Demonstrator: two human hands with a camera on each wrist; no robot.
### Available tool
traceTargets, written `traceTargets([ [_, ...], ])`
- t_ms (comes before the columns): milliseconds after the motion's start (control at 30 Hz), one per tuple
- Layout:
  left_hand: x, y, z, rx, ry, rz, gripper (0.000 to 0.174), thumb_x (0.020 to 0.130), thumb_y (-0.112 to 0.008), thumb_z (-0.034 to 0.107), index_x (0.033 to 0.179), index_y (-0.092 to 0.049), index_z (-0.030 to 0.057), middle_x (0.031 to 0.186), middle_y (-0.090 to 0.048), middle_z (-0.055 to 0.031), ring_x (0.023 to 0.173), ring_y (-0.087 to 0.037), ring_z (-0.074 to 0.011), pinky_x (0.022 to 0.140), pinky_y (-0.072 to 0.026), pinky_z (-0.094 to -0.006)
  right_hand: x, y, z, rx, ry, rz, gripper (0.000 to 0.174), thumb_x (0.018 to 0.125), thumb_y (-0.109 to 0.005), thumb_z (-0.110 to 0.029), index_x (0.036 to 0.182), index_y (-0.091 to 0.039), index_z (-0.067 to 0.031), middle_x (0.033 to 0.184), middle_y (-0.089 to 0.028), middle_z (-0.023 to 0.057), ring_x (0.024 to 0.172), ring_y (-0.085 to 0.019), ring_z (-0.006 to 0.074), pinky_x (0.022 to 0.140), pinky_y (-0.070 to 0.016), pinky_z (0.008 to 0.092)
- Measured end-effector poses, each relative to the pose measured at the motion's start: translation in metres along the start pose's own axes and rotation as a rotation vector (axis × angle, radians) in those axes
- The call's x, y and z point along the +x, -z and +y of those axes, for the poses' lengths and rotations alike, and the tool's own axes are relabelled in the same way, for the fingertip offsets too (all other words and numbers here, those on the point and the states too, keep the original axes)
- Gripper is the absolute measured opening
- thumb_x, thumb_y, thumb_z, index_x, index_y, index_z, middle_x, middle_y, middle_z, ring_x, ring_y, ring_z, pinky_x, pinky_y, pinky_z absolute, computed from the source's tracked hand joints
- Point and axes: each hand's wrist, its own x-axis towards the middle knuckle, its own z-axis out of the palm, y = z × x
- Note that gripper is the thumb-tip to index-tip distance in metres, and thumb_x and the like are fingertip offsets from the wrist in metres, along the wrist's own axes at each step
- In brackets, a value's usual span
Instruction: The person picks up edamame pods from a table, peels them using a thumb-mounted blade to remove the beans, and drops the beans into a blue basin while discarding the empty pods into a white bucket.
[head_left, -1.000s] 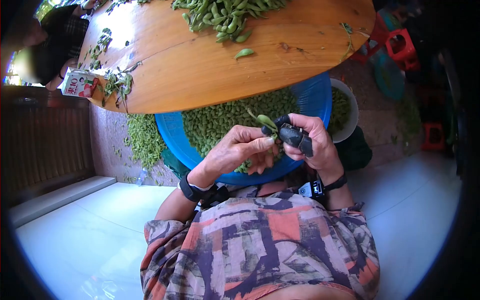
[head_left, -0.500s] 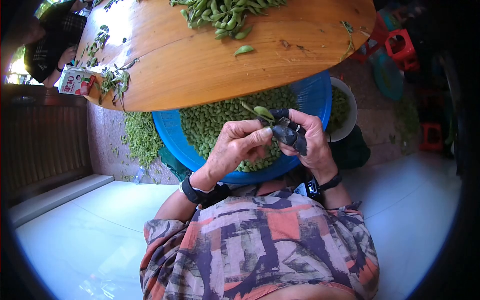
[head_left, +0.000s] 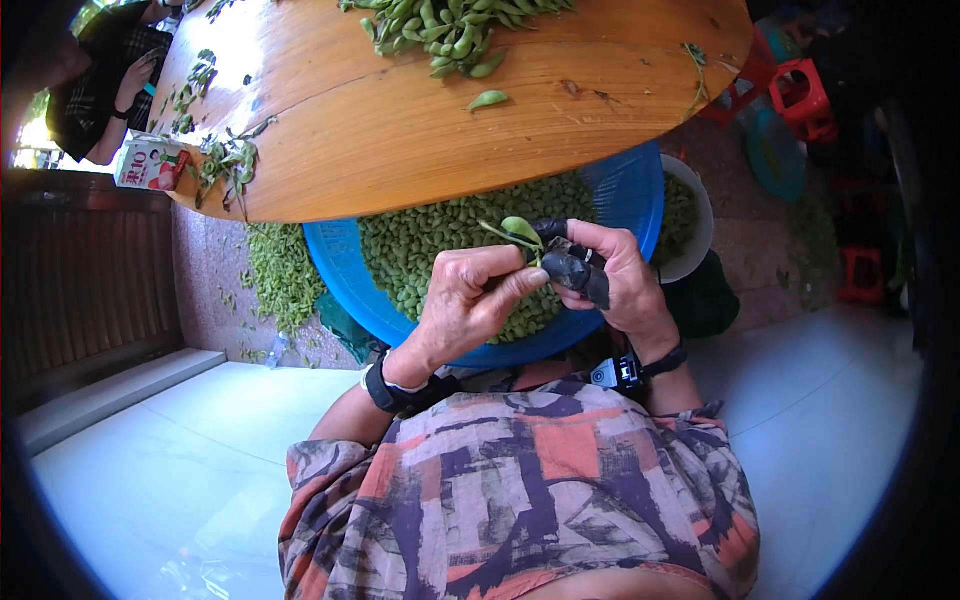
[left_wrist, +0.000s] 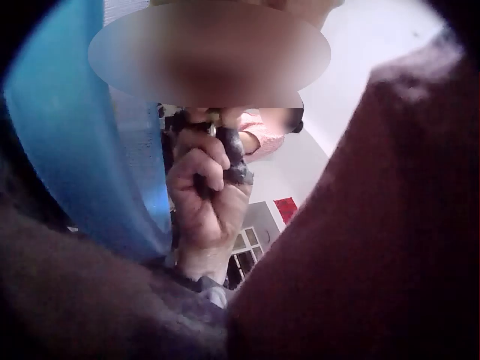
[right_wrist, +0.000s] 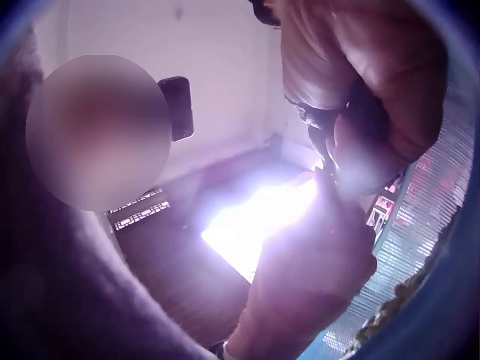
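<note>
Over a blue basin (head_left: 333, 262) of green pods (head_left: 405, 255), both hands meet in the head view. The left hand (head_left: 465, 295) pinches a green stem piece between thumb and curled fingers. Beside it the right hand (head_left: 625, 283), with black coverings (head_left: 570, 268) on its thumb and a finger, grips the same sprig from the other side. A green pod (head_left: 520, 230) with a thin stalk sticks up between them. In the left wrist view a hand (left_wrist: 206, 195) shows curled fingers; the right wrist view shows both hands close together, the sprig unclear in glare.
A wooden table (head_left: 400, 140) overhangs the basin, with a pod heap (head_left: 460, 25), a loose pod (head_left: 488, 100), leafy scraps (head_left: 230, 165) and a carton (head_left: 150, 163). A white bucket (head_left: 703, 230) stands right. Pods litter the floor (head_left: 205, 270). Another person (head_left: 105, 85) sits at far left; red stools (head_left: 803, 95) stand right.
The sprig's pod has shifted slightly left and up, while both hands stay together over the basin. The other person's hand at far left has risen into fuller view.
</note>
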Motion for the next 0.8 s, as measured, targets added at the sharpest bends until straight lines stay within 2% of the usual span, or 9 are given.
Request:
traceTargets([
  [33,0.001,0.004,0.003,0.14,-0.094,-0.015,0.033,0.081,-0.075,0.017,0.064,-0.051,0.0031,0.057,-0.048,-0.0098,0.048,-0.046,-0.0261,0.046,-0.0389,-0.0322,0.0,-0.001,-0.003,0.02,-0.033,0.015,0.014,0.093,-0.057,-0.011,0.101,-0.064,-0.0018,0.07,-0.055,-0.0036,0.06,-0.049,0.0028,0.051,-0.0378,0.0192],
  [167,0.003,0.01,0.011,0.331,-0.264,0.027,0.027,0.077,-0.076,0.014,0.066,-0.052,0.0062,0.06,-0.052,-0.0074,0.052,-0.056,-0.0265,0.045,-0.0431,-0.0385,0.002,0.002,-0.013,-0.346,-0.005,-0.01,0.017,0.089,-0.06,-0.005,0.104,-0.066,-0.0003,0.076,-0.058,-0.0036,0.067,-0.051,0.0024,0.056,-0.0413,0.0196],
  [233,0.003,0.012,0.008,0.385,-0.303,0.033,0.03,0.075,-0.077,0.012,0.065,-0.049,0.006,0.059,-0.047,-0.0075,0.05,-0.053,-0.0273,0.044,-0.0403,-0.038,0.007,0.001,-0.004,-0.527,0.155,0.085,0.024,0.085,-0.061,-0.002,0.109,-0.066,0.0003,0.081,-0.061,-0.0046,0.075,-0.051,0.0021,0.063,-0.0437,0.0202],
  [300,0.003,0.01,0.005,0.42,-0.379,0.039,0.032,0.073,-0.077,0.007,0.064,-0.046,0.0061,0.057,-0.042,-0.0072,0.048,-0.05,-0.0273,0.042,-0.0374,-0.0378,0.005,-0.005,-0.013,-0.464,0.085,0.088,0.026,0.085,-0.061,-0.002,0.111,-0.066,0.0009,0.082,-0.061,-0.0051,0.078,-0.051,0.0021,0.065,-0.044,0.0203],
  [467,-0.003,0.003,0.001,0.274,-0.289,-0.019,0.025,0.076,-0.074,0.004,0.069,-0.05,0.0035,0.059,-0.044,-0.0094,0.051,-0.051,-0.027,0.045,-0.0377,-0.0362,0.008,0.0,-0.01,-0.351,0.122,-0.051,0.031,0.085,-0.062,-0.002,0.116,-0.065,0.0007,0.083,-0.062,-0.0057,0.079,-0.052,0.0028,0.067,-0.0454,0.0209],
  [533,-0.003,0.004,0.002,0.029,-0.155,-0.048,0.017,0.082,-0.069,0.005,0.074,-0.055,0.0022,0.062,-0.045,-0.0103,0.054,-0.051,-0.0249,0.049,-0.0387,-0.0336,0.009,0.006,-0.011,-0.254,-0.083,-0.062,0.032,0.086,-0.061,-0.002,0.117,-0.064,0.001,0.085,-0.062,-0.0048,0.079,-0.055,0.0052,0.071,-0.0474,0.0223],
  [600,-0.003,0.006,0.0,-0.042,-0.127,-0.066,0.012,0.087,-0.066,0.007,0.08,-0.058,0.0021,0.064,-0.047,-0.0094,0.056,-0.05,-0.0239,0.054,-0.04,-0.0329,0.007,0.009,-0.01,-0.244,-0.068,-0.049,0.032,0.086,-0.061,-0.002,0.118,-0.064,0.0004,0.087,-0.063,-0.0036,0.08,-0.057,0.0069,0.073,-0.0481,0.0235],
  [667,-0.004,0.01,-0.004,-0.166,0.07,-0.185,0.01,0.088,-0.064,0.007,0.084,-0.057,0.0,0.071,-0.049,-0.0113,0.06,-0.051,-0.0271,0.054,-0.0413,-0.0343,0.007,0.007,-0.011,-0.233,-0.054,-0.036,0.033,0.087,-0.061,-0.002,0.119,-0.064,-0.0002,0.089,-0.064,-0.0025,0.081,-0.059,0.0086,0.075,-0.0489,0.0248],
  [800,0.001,0.013,-0.001,-0.089,-0.139,-0.108,0.01,0.085,-0.066,0.004,0.087,-0.057,-0.0003,0.081,-0.051,-0.0131,0.064,-0.053,-0.0295,0.055,-0.0431,-0.0365,0.012,-0.001,-0.01,-0.472,0.274,-0.015,0.032,0.084,-0.062,-0.001,0.116,-0.065,-0.0009,0.093,-0.068,0.0048,0.086,-0.062,0.0105,0.078,-0.0493,0.027],
])
